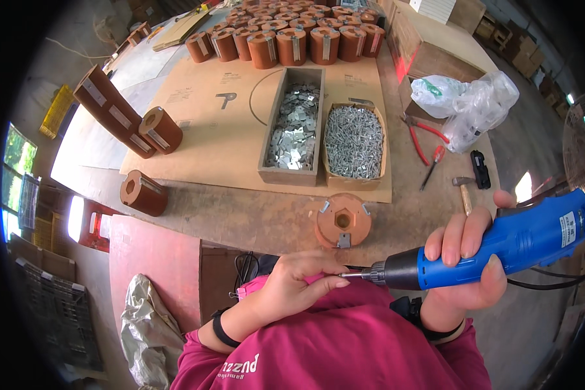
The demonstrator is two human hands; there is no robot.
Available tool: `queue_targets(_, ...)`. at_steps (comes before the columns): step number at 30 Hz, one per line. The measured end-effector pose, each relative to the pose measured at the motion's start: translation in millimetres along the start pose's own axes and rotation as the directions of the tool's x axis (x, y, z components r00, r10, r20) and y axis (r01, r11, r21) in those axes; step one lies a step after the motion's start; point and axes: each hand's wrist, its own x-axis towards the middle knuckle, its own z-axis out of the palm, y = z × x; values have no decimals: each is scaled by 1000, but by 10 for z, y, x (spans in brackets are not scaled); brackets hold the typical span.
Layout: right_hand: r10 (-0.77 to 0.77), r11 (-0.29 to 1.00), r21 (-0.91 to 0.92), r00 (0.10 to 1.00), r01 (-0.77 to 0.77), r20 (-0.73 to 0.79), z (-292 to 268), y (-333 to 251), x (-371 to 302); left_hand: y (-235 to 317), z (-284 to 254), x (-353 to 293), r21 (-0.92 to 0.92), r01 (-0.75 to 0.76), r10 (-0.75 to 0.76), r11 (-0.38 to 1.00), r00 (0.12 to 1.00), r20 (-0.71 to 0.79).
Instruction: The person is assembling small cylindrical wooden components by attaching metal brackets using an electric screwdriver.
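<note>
My right hand [468, 247] is wrapped round a blue electric screwdriver [507, 240], which lies level and points left. At its tip, the thumb and fingers of my left hand [299, 283] pinch together by the thin metal bit [356, 275]. Whatever sits between those fingertips is too small to make out. Just beyond my hands, a round reddish-brown block [352, 218] stands on the table with a hole in its top. Small metal plates are at its rim, one of them facing me.
Behind the block stand a long box of metal plates [264, 156] and a carton of screws [354, 140]. Several similar blocks [292, 47] crowd the far end; others [143, 193] stand left. Pliers [417, 140], a screwdriver [433, 166], a hammer [465, 195] and plastic bags [481, 107] lie right.
</note>
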Motion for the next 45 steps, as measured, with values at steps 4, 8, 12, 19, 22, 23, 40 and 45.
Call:
queue_targets(4, 58, 997, 50, 995, -54, -81, 38, -25, -14, 19, -13, 16, 35, 11, -12, 999, 999, 31)
queue_targets(8, 71, 997, 26, 995, -69, -67, 77, -17, -1, -25, 0, 62, 144, -46, 43, 989, 999, 30)
queue_targets(12, -48, 988, -144, 999, 51, 25, 136, -13, 77, 26, -2, 216, 272, -153, 172, 950, 984, -48)
queue_targets(19, -145, 871, -464, 987, 163, 75, 231, 128, 192, -100, 46, 350, 416, -275, 347, 867, 932, -108)
queue_targets(22, -158, 761, -610, 975, 221, 156, 174, 216, 191, -200, 59, 275, 484, -264, 336, 834, 939, -67)
queue_targets(23, -134, 727, -658, 980, 196, 144, 172, 232, 193, -212, 52, 263, 470, -255, 319, 845, 946, -61)
queue_targets(40, -29, 618, -768, 982, 165, 188, 214, 322, 215, -369, 75, 229, 428, -212, 279, 878, 955, -100)
queue_targets(45, 8, 550, -816, 976, 176, 216, 276, 336, 248, -273, 92, 269, 494, -120, 237, 861, 954, -182)
